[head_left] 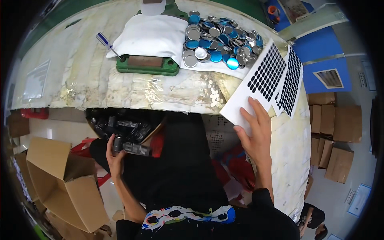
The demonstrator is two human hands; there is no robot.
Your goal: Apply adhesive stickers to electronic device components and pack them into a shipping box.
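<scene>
My left hand [115, 157] is low at the left, its fingers closed round a black part [137, 149] with pale print and a rounded end. What the part is, I cannot make out. Just beyond, an open container [160, 129] under the table edge holds several similar black pieces [127, 124]. My right hand [257, 134] lies with fingers spread on the lower part of a white sheet [236, 105] of black oval stickers. That sheet overhangs the table's front edge. A second sticker sheet [292, 76] lies partly under it.
Metal and blue round caps [216, 40] are heaped at the back on white cloth [152, 36]. In front are a green metal base [148, 66] and a screwdriver [105, 42]. Small white pieces [213, 95] lie near the table edge. An open cardboard box [64, 188] stands left; more boxes [347, 124] stand right.
</scene>
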